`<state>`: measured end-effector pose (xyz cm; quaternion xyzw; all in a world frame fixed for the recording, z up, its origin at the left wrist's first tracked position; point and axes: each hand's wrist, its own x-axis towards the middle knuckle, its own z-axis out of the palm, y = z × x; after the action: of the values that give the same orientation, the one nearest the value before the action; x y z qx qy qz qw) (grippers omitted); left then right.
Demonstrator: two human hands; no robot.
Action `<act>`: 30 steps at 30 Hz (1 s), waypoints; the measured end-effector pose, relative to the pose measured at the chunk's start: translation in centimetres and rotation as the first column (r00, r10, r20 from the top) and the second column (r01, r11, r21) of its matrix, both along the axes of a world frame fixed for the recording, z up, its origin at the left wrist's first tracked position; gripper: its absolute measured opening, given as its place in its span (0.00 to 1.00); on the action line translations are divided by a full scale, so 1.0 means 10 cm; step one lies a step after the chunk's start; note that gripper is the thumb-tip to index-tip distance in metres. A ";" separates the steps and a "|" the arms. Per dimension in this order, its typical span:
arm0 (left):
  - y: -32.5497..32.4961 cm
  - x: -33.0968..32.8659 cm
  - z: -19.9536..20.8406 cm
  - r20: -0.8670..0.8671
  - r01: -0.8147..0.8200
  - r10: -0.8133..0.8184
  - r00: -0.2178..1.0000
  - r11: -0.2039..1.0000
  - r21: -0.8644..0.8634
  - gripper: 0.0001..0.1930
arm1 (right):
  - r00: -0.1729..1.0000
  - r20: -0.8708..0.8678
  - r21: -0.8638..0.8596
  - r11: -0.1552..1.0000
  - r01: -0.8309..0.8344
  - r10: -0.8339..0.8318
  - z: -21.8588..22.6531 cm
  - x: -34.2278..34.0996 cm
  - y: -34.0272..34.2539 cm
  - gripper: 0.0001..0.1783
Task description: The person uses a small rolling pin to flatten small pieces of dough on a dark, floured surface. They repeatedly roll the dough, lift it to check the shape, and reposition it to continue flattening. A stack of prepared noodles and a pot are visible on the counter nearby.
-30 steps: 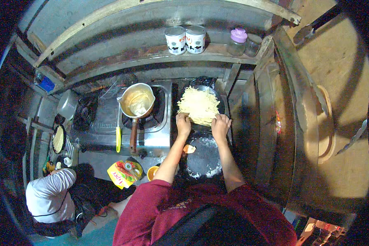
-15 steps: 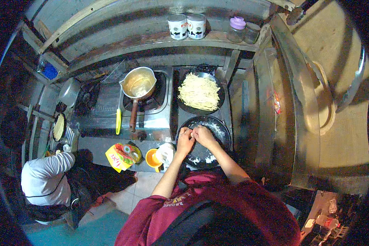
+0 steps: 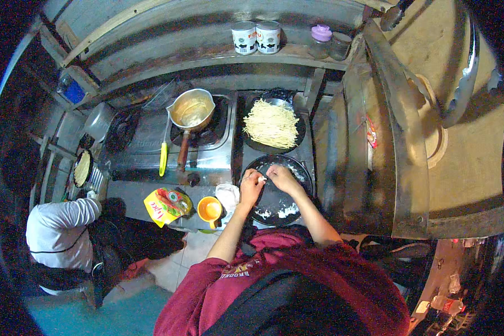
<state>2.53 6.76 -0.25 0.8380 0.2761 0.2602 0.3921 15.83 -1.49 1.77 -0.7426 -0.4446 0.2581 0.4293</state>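
Over the dark round pan (image 3: 274, 193), white floury patches, both hands (image 3: 267, 182) pinching

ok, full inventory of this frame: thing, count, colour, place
round dark pan of pale noodles: 1, black, right burner at the back
round dark pan with white bits: 1, black, front, under both hands
metal saucepan with brown handle: 1, silver, left burner
yellow-handled utensil: 1, stove front edge
orange plastic cup: 1, counter left of the front pan
yellow food packet: 1, left of the cup
white printed tins: 2, back shelf
purple-lidded jar: 1, shelf, right of the tins
person in white sleeve: 1, lower left
left hand: fingers pinching something white over the front pan
right hand: fingers meeting the left hand's
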 end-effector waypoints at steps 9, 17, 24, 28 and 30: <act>0.00 0.02 -0.14 -0.020 -0.023 0.025 0.999 0.997 0.080 0.07 | 0.859 0.493 -0.272 0.962 0.001 0.139 0.13 -0.25 0.11 0.10; 0.00 0.01 -0.07 0.010 -0.119 0.118 0.993 0.987 0.112 0.05 | 0.968 0.235 0.083 0.994 0.074 -0.091 0.58 0.10 -0.02 0.06; -0.02 0.07 0.10 -0.320 -0.020 0.145 0.936 0.931 0.364 0.07 | 0.998 -0.021 -0.246 0.968 0.045 -0.051 0.20 -0.02 -0.16 0.03; -0.13 0.02 0.28 -0.207 -0.105 0.194 0.959 0.920 0.377 0.11 | 0.990 0.105 -0.328 0.936 0.128 -0.098 0.26 -0.12 -0.24 0.03; -0.26 -0.07 0.39 -0.201 0.025 0.044 0.979 0.944 0.328 0.12 | 0.951 0.302 -0.344 0.923 0.173 -0.065 0.17 -0.22 -0.36 0.05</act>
<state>1.85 4.16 3.63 0.9126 0.2720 0.2165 0.2150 13.67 -5.10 3.46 -0.8647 -0.3993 0.2000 0.2297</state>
